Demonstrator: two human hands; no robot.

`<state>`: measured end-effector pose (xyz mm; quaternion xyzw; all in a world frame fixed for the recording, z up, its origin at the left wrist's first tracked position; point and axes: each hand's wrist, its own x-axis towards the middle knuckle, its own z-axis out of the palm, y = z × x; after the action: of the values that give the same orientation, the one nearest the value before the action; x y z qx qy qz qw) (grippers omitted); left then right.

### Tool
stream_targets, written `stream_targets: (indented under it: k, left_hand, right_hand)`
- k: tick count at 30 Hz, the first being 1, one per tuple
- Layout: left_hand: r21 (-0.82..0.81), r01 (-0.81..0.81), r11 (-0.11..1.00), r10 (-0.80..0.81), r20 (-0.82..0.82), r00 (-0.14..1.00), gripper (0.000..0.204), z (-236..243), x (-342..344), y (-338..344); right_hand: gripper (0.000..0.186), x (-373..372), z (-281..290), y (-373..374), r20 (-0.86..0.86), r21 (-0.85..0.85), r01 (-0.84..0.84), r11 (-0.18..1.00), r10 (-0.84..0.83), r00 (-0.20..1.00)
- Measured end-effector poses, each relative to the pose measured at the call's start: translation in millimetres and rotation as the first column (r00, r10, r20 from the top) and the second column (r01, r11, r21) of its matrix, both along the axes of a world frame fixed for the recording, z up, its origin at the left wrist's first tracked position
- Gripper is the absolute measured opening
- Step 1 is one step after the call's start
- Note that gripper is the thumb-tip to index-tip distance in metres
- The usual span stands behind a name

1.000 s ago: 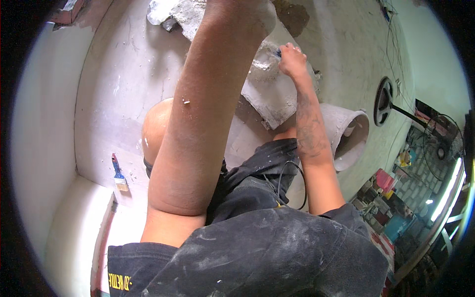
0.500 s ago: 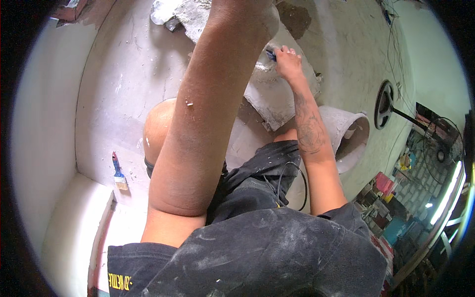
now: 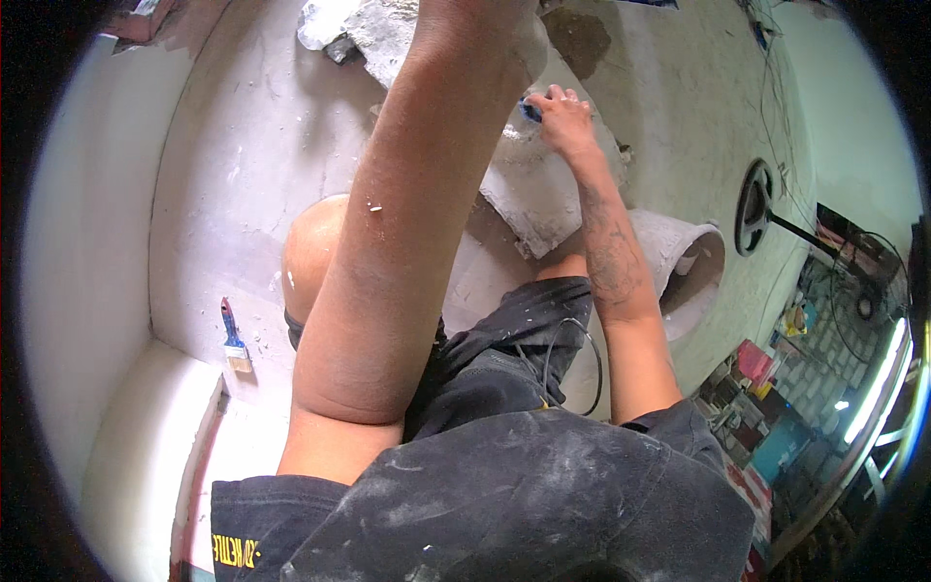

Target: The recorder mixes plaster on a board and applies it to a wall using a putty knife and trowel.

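Note:
My right hand [image 3: 565, 118] is closed around a small dark blue object [image 3: 530, 110], mostly covered by the fingers, so its kind is unclear. It is low over a pale, plaster-smeared sheet or board [image 3: 533, 189] with whitish material on it. My left forearm [image 3: 402, 204] crosses the middle of the view, flecked with white, and runs out at the top edge. The left hand is beyond that edge, so its fingers cannot be seen.
A paintbrush [image 3: 234, 341] with a blue and red handle lies at the left. On the right are a whitish bucket [image 3: 713, 276] on its side and a black fan [image 3: 754, 207]. Clear plastic [image 3: 318, 24] lies at the top left. Wires run along the right wall.
My right hand has shifted slightly, and more of the blue object shows beside its fingers. A dark blue edge has come into view at the top. My left forearm has barely moved.

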<state>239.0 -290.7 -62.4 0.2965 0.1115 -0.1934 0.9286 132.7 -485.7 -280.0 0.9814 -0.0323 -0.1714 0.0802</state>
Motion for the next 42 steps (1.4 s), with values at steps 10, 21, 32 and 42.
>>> stream_targets:
  k: [10, 21, 32, 42]
  left_hand:
    - [0.055, -0.014, 0.998, 0.014, 0.0, 1.0, 0.014, 6, -8, 2]
    - [0.071, -0.001, 0.997, 0.005, -0.048, 0.999, 0.015, 9, -10, -1]
    - [0.089, -0.034, 0.995, 0.034, -0.001, 0.999, 0.015, 2, -8, -1]
    - [0.059, 0.015, 0.998, -0.018, 0.053, 0.998, 0.018, 6, -12, -1]
  right_hand:
    - [0.034, -13, 1, -4, -0.01, 0.025, -0.007, 1.0, 0.008, 1.0]
    - [0.036, -4, 6, 5, 0.01, 0.064, -0.072, 0.995, 0.072, 0.997]
    - [0.041, -15, 14, -10, -0.001, 0.066, -0.037, 0.997, 0.037, 0.999]
    - [0.027, -4, 29, -29, 0.02, 0.254, 0.041, 0.966, -0.048, 0.999]
